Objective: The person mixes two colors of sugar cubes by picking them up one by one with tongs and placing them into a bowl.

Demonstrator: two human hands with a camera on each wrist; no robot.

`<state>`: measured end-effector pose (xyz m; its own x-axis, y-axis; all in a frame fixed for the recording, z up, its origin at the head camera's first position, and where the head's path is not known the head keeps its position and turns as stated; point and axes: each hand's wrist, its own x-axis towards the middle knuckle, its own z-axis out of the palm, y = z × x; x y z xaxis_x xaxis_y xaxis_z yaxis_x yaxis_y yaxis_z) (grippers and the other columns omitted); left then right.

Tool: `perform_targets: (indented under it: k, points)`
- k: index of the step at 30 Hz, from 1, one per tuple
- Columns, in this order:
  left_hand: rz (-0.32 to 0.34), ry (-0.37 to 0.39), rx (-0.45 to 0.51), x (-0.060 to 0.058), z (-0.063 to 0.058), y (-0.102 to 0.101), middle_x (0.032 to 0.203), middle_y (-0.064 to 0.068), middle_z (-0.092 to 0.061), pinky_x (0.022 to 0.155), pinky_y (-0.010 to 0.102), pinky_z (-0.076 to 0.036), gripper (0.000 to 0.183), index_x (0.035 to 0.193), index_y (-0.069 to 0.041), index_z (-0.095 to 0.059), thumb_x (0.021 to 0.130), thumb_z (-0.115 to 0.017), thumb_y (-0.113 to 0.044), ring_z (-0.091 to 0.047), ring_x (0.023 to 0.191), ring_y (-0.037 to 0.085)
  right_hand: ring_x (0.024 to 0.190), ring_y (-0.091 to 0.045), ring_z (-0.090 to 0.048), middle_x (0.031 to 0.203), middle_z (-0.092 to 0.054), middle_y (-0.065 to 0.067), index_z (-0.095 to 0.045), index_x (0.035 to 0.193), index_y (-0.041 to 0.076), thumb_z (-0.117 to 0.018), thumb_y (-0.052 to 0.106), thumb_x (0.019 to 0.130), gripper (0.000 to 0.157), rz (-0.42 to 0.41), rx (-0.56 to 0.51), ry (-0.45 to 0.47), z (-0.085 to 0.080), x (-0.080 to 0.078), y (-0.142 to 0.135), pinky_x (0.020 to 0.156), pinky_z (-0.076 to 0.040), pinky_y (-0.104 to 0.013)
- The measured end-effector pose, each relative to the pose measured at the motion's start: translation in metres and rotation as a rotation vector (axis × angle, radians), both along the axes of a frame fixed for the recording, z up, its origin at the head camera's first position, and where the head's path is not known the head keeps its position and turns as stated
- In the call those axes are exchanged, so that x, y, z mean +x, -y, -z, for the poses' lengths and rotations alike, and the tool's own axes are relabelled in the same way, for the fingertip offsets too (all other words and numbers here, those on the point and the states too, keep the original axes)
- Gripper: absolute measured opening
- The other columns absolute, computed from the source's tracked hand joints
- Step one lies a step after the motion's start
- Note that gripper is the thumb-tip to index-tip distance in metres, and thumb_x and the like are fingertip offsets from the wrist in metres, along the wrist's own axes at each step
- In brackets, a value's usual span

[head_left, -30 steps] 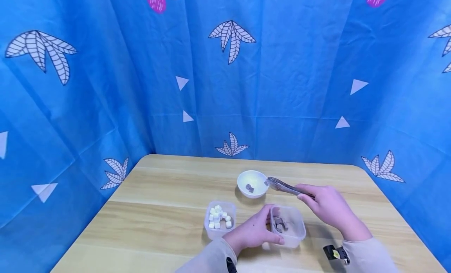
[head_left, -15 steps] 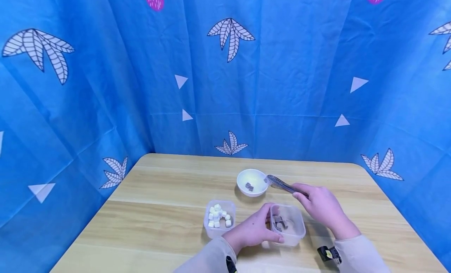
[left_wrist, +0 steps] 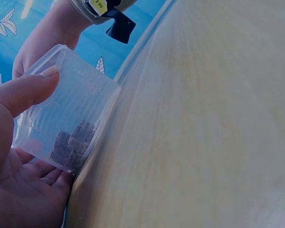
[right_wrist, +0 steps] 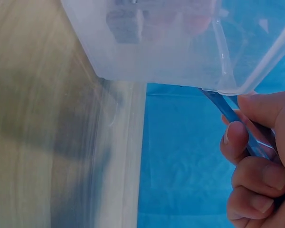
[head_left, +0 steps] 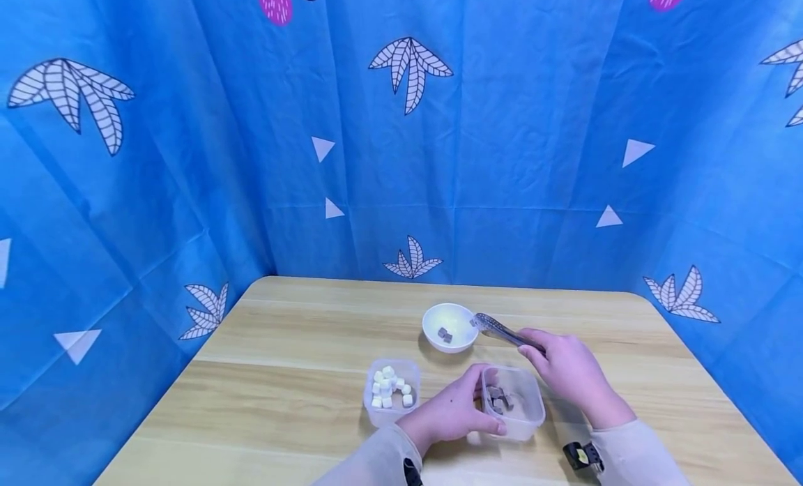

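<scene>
My left hand [head_left: 454,408] grips a clear plastic container [head_left: 525,429] from its left side, thumb in front and fingers behind. Several dark brown cubes [left_wrist: 76,142] lie at the bottom of it in the left wrist view. Behind the container, my right hand [head_left: 571,371] holds metal tongs [head_left: 502,330], fingers curled round the handles. The tongs' tips reach the right rim of a white bowl [head_left: 433,341], with a small brown cube [head_left: 474,323] at them. A few brown cubes [head_left: 445,335] lie inside the bowl. In the right wrist view the container hides the tongs' far ends.
Left of my left hand stands a second clear container [head_left: 378,418] with several white cubes [head_left: 386,387]. Everything sits on a wooden table [head_left: 282,388]. A blue patterned curtain [head_left: 401,165] borders the table's back and sides.
My right hand has shifted slightly left, while the tongs' tips stay at the bowl's right rim. The left hand and its container keep their place.
</scene>
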<state>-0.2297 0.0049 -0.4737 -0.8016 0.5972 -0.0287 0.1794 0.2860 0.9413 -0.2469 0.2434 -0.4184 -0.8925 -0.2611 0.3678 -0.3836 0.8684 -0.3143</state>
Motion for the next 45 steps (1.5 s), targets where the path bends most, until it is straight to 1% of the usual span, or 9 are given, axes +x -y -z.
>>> perform_targets:
  k: [4, 16, 18, 20, 24, 29, 31, 35, 45]
  points:
    - [0.009, -0.006, 0.008, -0.001, 0.000, -0.001, 0.142, -0.007, -0.051, 0.111, 0.030, -0.038, 0.086, 0.145, -0.026, -0.041, 0.075, -0.089, -0.026, -0.049, 0.130, 0.010, 0.052, -0.009, -0.042, 0.067, -0.055, 0.009, -0.070, 0.127, 0.012, -0.069, 0.027, 0.097, 0.033, 0.003, -0.004, 0.019, -0.001, 0.000, 0.000, 0.057, -0.042, -0.034]
    - [0.010, -0.013, 0.003, -0.003, 0.000, 0.000, 0.143, -0.008, -0.051, 0.112, 0.031, -0.037, 0.086, 0.146, -0.026, -0.041, 0.075, -0.089, -0.027, -0.049, 0.130, 0.010, 0.050, -0.009, -0.040, 0.058, -0.044, 0.010, -0.070, 0.128, 0.013, -0.068, 0.028, 0.098, 0.034, 0.000, -0.003, 0.039, -0.003, -0.001, 0.000, 0.055, -0.040, -0.033]
    - [0.007, -0.012, 0.000, -0.002, 0.001, 0.000, 0.143, -0.008, -0.051, 0.112, 0.031, -0.037, 0.085, 0.146, -0.025, -0.041, 0.075, -0.089, -0.027, -0.049, 0.130, 0.010, 0.049, -0.010, -0.039, 0.059, -0.044, 0.009, -0.069, 0.129, 0.013, -0.067, 0.031, 0.099, 0.035, -0.003, -0.015, 0.061, -0.004, 0.000, -0.001, 0.053, -0.039, -0.033]
    - [0.006, -0.010, 0.002, -0.002, 0.001, 0.000, 0.142, -0.008, -0.051, 0.112, 0.031, -0.037, 0.085, 0.145, -0.025, -0.041, 0.075, -0.089, -0.027, -0.049, 0.130, 0.010, 0.054, -0.009, -0.045, 0.067, -0.057, 0.007, -0.069, 0.129, 0.014, -0.066, 0.034, 0.099, 0.036, -0.013, -0.022, 0.070, -0.006, 0.001, -0.003, 0.056, -0.044, -0.035]
    - [0.004, -0.014, -0.003, -0.002, 0.000, -0.001, 0.143, -0.008, -0.051, 0.112, 0.032, -0.037, 0.084, 0.145, -0.026, -0.042, 0.075, -0.089, -0.028, -0.049, 0.130, 0.010, 0.069, -0.011, -0.059, 0.100, -0.074, -0.001, -0.071, 0.128, 0.016, -0.065, 0.036, 0.099, 0.036, -0.057, -0.032, 0.083, -0.013, 0.003, -0.013, 0.068, -0.053, -0.043]
    - [0.002, -0.014, 0.001, -0.002, 0.001, -0.002, 0.143, -0.009, -0.051, 0.112, 0.033, -0.037, 0.086, 0.145, -0.027, -0.042, 0.074, -0.089, -0.028, -0.049, 0.130, 0.010, 0.061, -0.002, -0.049, 0.088, -0.069, 0.010, -0.071, 0.126, 0.018, -0.066, 0.040, 0.098, 0.036, -0.107, -0.024, 0.108, -0.022, 0.004, -0.030, 0.062, -0.046, -0.032]
    - [0.003, -0.010, 0.007, -0.002, 0.001, -0.002, 0.142, -0.009, -0.051, 0.112, 0.033, -0.037, 0.085, 0.145, -0.026, -0.042, 0.074, -0.089, -0.027, -0.049, 0.130, 0.010, 0.064, 0.000, -0.054, 0.088, -0.070, 0.011, -0.072, 0.125, 0.019, -0.067, 0.040, 0.097, 0.036, -0.121, -0.027, 0.116, -0.027, 0.007, -0.037, 0.063, -0.050, -0.031]
    - [0.006, -0.004, 0.014, -0.001, 0.002, -0.002, 0.142, -0.010, -0.051, 0.112, 0.031, -0.036, 0.086, 0.145, -0.025, -0.042, 0.074, -0.089, -0.025, -0.049, 0.130, 0.010, 0.082, 0.000, -0.063, 0.108, -0.074, 0.005, -0.073, 0.123, 0.020, -0.070, 0.036, 0.096, 0.032, -0.162, -0.043, 0.120, -0.038, 0.014, -0.048, 0.073, -0.056, -0.033]
    - [0.001, -0.013, 0.000, 0.000, 0.002, -0.002, 0.143, -0.010, -0.051, 0.113, 0.031, -0.036, 0.085, 0.145, -0.024, -0.042, 0.074, -0.089, -0.026, -0.048, 0.131, 0.010, 0.076, 0.001, -0.058, 0.097, -0.070, 0.018, -0.076, 0.114, 0.024, -0.073, 0.030, 0.094, 0.021, -0.281, -0.022, 0.158, -0.058, 0.025, -0.064, 0.066, -0.050, -0.026]
